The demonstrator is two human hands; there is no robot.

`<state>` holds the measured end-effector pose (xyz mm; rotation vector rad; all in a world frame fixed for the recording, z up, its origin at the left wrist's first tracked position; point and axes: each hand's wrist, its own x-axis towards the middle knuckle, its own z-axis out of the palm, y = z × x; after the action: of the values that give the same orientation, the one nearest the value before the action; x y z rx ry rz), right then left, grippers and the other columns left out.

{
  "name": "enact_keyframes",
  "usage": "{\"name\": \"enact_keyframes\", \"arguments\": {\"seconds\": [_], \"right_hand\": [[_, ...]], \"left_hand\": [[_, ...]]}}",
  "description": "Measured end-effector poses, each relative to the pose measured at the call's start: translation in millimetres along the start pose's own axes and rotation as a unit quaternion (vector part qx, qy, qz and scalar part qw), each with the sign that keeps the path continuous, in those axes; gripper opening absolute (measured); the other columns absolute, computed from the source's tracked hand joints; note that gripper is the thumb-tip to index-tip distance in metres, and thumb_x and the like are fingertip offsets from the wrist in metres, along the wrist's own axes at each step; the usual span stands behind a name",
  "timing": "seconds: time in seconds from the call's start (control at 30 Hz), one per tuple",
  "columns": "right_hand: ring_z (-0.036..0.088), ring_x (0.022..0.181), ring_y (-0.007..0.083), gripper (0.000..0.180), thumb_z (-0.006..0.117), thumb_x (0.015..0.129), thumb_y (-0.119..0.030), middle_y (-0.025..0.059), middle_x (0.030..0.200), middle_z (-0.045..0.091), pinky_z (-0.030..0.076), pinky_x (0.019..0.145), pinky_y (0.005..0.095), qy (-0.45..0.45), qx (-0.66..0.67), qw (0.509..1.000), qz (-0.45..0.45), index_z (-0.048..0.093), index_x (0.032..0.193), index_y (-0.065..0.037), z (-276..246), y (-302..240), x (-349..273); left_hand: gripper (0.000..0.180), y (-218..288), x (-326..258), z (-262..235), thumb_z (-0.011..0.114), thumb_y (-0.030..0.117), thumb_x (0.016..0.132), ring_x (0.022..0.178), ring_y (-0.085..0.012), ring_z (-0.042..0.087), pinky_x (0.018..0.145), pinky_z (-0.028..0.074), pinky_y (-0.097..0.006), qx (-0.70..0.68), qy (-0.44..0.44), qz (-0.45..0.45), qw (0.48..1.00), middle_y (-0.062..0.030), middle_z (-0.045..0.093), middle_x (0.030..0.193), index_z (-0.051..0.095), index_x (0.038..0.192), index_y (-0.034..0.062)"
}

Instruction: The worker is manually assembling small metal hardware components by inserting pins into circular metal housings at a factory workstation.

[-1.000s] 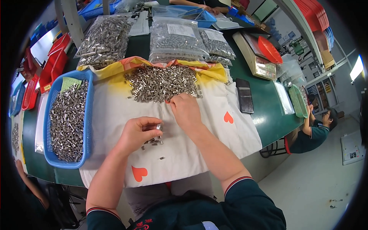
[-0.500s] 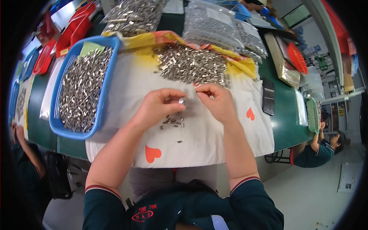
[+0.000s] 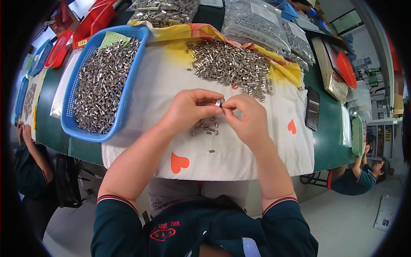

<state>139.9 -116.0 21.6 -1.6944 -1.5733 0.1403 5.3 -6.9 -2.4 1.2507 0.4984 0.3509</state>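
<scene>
My left hand [image 3: 188, 110] and my right hand [image 3: 245, 118] meet fingertip to fingertip above a white cloth with red hearts [image 3: 239, 154]. Between the fingertips both pinch one small silver metal cylinder [image 3: 218, 103]. A few loose cylinders [image 3: 205, 127] lie on the cloth just under my hands. Beyond them a large heap of the same metal pieces [image 3: 229, 66] is spread on the cloth. A blue plastic basket [image 3: 128, 88] full of such pieces stands to my left.
Clear bags of metal parts [image 3: 252, 21] lie at the back of the green table [image 3: 327, 141]. A black phone [image 3: 312, 109] and a scale [image 3: 332, 70] sit to the right. Red trays [image 3: 92, 21] are at the far left. Other people sit at both sides.
My hands rose from the cloth and came together. The left hand picked up a cylinder from the small pile; the right hand left the heap's edge to pinch it too.
</scene>
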Motion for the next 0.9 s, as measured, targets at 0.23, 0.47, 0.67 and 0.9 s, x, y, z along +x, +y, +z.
{"name": "enact_keyframes", "arguments": {"seconds": [0.23, 0.47, 0.67, 0.9], "right_hand": [[0.057, 0.065, 0.0142, 0.015, 0.065, 0.069, -0.007, 0.006, 0.075, 0.062, 0.045, 0.061, 0.0258, -0.105, 0.14, 0.973, 0.152, 0.06, 0.083, -0.002, -12, 5, 5], [0.055, 0.067, 0.0139, 0.014, 0.063, 0.073, -0.008, 0.0054, 0.078, 0.06, 0.045, 0.062, 0.025, -0.032, 0.071, 0.98, 0.185, 0.062, 0.086, -0.002, -16, 28, 14], [0.055, 0.071, 0.0248, 0.009, 0.063, 0.071, -0.01, 0.0091, 0.074, 0.057, 0.044, 0.066, 0.0353, 0.046, -0.211, 0.976, 0.033, 0.064, 0.079, -0.007, 11, 52, 20], [0.054, 0.076, 0.0267, 0.009, 0.06, 0.071, -0.008, 0.01, 0.078, 0.058, 0.042, 0.069, 0.0366, -0.013, -0.222, 0.972, 0.072, 0.062, 0.079, -0.005, 6, 48, 15]], "left_hand": [[0.03, -2, 1, 0, 0.068, 0.004, 0.073, 0.076, -0.0054, 0.056, 0.067, 0.047, -0.02, 0.017, -0.004, -0.015, 1.0, -0.003, 0.063, 0.086, 0.06, 0.102, -0.0013], [0.029, 1, -1, 5, 0.069, 0.005, 0.071, 0.072, -0.0051, 0.055, 0.065, 0.047, -0.02, 0.05, -0.022, -0.028, 0.998, -0.0016, 0.061, 0.079, 0.062, 0.099, 0.0], [0.029, 0, -2, 6, 0.066, 0.002, 0.074, 0.068, -0.0024, 0.052, 0.06, 0.044, -0.017, 0.099, -0.038, -0.024, 0.994, 0.0026, 0.057, 0.078, 0.06, 0.102, 0.0007], [0.029, 4, -4, 6, 0.066, 0.002, 0.074, 0.069, -0.0029, 0.053, 0.061, 0.045, -0.017, 0.096, -0.039, -0.035, 0.994, 0.0015, 0.058, 0.079, 0.059, 0.102, -0.0005]]}}
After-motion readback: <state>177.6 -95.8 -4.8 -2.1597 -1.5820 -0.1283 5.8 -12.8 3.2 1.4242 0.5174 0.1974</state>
